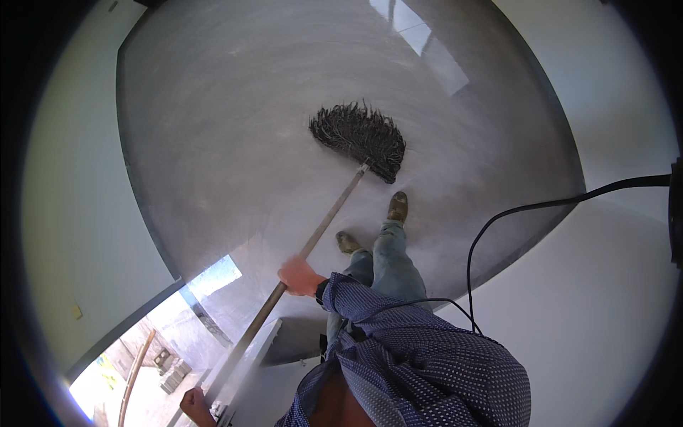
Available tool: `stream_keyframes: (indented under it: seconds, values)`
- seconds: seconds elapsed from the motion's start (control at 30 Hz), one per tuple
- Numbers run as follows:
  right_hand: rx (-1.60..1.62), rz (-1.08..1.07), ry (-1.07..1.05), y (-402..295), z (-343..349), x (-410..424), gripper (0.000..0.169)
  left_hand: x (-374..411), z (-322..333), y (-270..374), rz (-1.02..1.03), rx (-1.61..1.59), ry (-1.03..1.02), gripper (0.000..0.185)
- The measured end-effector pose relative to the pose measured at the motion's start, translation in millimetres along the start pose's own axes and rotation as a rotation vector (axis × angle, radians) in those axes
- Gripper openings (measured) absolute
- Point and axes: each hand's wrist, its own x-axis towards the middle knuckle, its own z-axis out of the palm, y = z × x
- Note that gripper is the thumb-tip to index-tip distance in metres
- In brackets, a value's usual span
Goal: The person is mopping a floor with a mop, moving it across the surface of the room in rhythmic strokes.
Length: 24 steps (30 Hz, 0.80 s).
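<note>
A string mop with dark, wet-looking strands (363, 133) lies spread on the grey smooth floor (213, 133). Its long wooden handle (333, 211) slants down to the lower left. My right hand (301, 275), slightly blurred and with a dark band at the wrist, grips the handle around its middle. Near the handle's upper end, at the bottom edge of the view, my left hand (196, 405) is closed in a fist around it; part of this grip is hidden. My brown shoes (398, 206) stand just behind the mop head.
Pale walls (69, 213) with a dark base strip bound the floor on both sides. At lower left is a bright doorway, with concrete blocks (173, 373) and a wooden pole (136, 368) beyond. A black cable (512, 209) loops at right.
</note>
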Motion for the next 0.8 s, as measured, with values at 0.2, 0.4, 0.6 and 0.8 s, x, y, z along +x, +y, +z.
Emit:
stream_keyframes:
  seconds: [0.2, 0.4, 0.6, 0.8]
  values:
    - [0.010, 0.293, 0.148, 16.4, -77.5, 37.0, 0.020, 154.4, -41.1, 79.5, 0.060, -0.175, 0.128, 0.022]
    - [-0.080, 0.464, 0.690, 90.4, -129.8, 7.5, 0.018, 249.3, -6.2, 218.9, 0.363, -0.193, -0.024, 0.023]
    - [-0.220, 0.785, 0.798, 169.4, -201.3, -107.7, 0.025, 234.8, 96.2, 367.7, 0.812, -0.343, -0.131, 0.016]
    - [-0.418, 0.904, 1.022, 213.8, -218.7, -245.8, 0.028, 154.9, 183.6, 450.1, 0.894, -0.889, -0.513, 0.030]
